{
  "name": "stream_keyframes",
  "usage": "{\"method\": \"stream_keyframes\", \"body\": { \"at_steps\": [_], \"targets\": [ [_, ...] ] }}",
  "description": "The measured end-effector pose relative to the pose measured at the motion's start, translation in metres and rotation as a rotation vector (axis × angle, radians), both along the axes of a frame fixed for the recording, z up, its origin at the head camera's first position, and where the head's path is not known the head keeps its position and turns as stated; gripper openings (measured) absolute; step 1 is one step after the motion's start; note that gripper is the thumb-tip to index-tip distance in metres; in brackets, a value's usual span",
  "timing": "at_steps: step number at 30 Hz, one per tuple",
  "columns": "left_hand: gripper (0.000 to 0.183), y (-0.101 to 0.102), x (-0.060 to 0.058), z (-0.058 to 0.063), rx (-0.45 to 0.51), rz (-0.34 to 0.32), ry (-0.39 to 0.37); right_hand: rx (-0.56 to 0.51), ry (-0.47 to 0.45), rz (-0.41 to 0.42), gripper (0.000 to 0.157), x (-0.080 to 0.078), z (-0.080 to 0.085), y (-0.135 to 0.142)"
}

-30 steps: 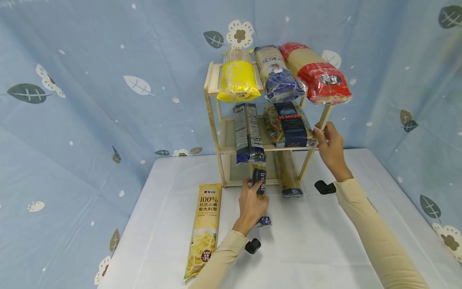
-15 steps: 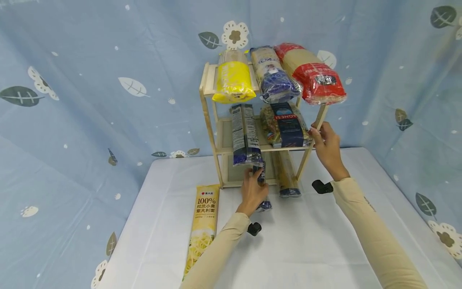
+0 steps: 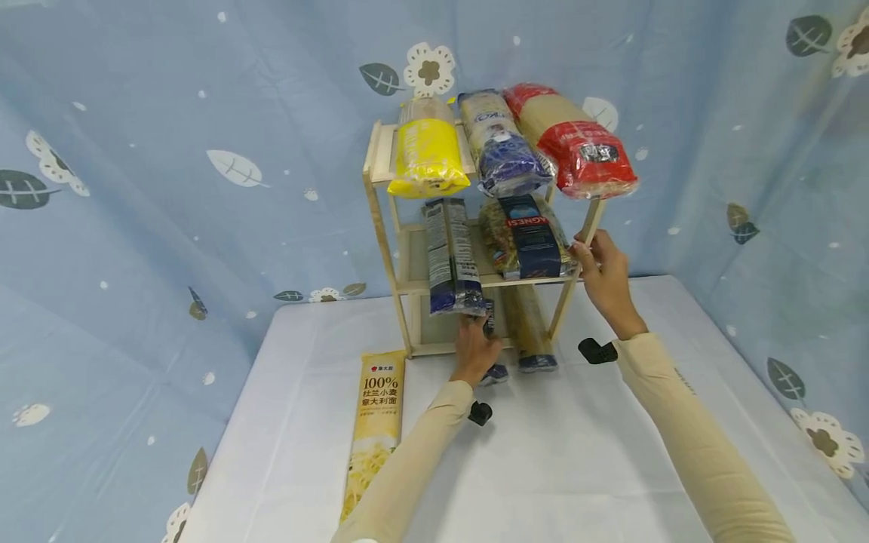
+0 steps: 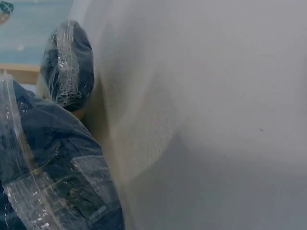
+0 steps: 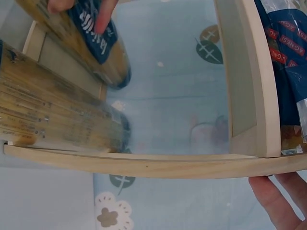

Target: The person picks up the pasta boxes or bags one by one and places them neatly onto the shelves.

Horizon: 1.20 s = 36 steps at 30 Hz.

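My left hand (image 3: 475, 347) grips a clear pack of spaghetti (image 5: 91, 33) with a dark blue label. That pack lies partly inside the bottom level of a wooden shelf rack (image 3: 383, 234), its blue end (image 3: 494, 375) sticking out in front. Fingertips of this hand are partly hidden under the shelf above. To the right, a second spaghetti pack (image 3: 532, 324) lies on the same bottom level, apart from the held one. My right hand (image 3: 606, 279) holds the rack's front right post (image 3: 563, 309) at middle-shelf height, thumb in front. The left wrist view shows only blue wrapper ends (image 4: 57, 158).
On the middle shelf lie a dark blue pack (image 3: 451, 256) overhanging the front and an AGNESI pasta bag (image 3: 529, 237). Yellow (image 3: 429, 154), blue (image 3: 502, 143) and red (image 3: 577, 143) bags fill the top. A long yellow noodle pack (image 3: 376, 422) lies on the white table (image 3: 543, 467).
My left hand has pushed the spaghetti pack away from me, deeper into the bottom level. The right hand keeps its hold on the post. The head view has shifted slightly.
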<state>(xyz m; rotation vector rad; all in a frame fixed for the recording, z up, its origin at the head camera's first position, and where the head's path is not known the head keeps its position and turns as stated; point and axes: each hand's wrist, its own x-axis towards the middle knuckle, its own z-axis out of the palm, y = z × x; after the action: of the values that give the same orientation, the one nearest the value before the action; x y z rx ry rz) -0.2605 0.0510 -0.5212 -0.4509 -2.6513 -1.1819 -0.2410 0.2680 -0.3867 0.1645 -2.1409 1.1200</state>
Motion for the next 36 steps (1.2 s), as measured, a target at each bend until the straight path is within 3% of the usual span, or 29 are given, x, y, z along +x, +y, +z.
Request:
{"method": "stream_keyframes", "body": {
  "at_steps": [7, 13, 17, 23, 28, 31, 36],
  "targets": [
    [0.051, 0.010, -0.009, 0.000, 0.004, -0.003, -0.081, -0.003, 0.004, 0.021, 0.021, 0.004, 0.003, -0.004],
    [0.055, 0.019, -0.014, 0.005, -0.089, 0.043, -0.127, -0.011, 0.024, 0.031, 0.017, 0.020, 0.024, -0.016],
    [0.055, 0.022, -0.017, 0.006, -0.155, 0.089, -0.152, -0.006, 0.023, 0.044, 0.016, 0.024, 0.029, -0.019],
    [0.055, 0.022, -0.020, 0.008, -0.343, 0.104, -0.197, -0.007, 0.019, 0.065, 0.017, 0.023, 0.030, -0.022],
    [0.062, 0.017, -0.019, 0.018, -0.489, 0.062, -0.219, -0.014, -0.011, 0.067, 0.018, 0.025, 0.032, -0.023],
    [0.064, 0.012, -0.017, 0.025, -0.469, 0.007, -0.212, -0.024, -0.011, 0.062, 0.019, 0.020, 0.025, -0.018],
    [0.061, 0.000, -0.014, 0.031, -0.327, -0.061, -0.156, -0.021, -0.012, 0.050, 0.022, 0.007, 0.008, -0.005]
  ]
}}
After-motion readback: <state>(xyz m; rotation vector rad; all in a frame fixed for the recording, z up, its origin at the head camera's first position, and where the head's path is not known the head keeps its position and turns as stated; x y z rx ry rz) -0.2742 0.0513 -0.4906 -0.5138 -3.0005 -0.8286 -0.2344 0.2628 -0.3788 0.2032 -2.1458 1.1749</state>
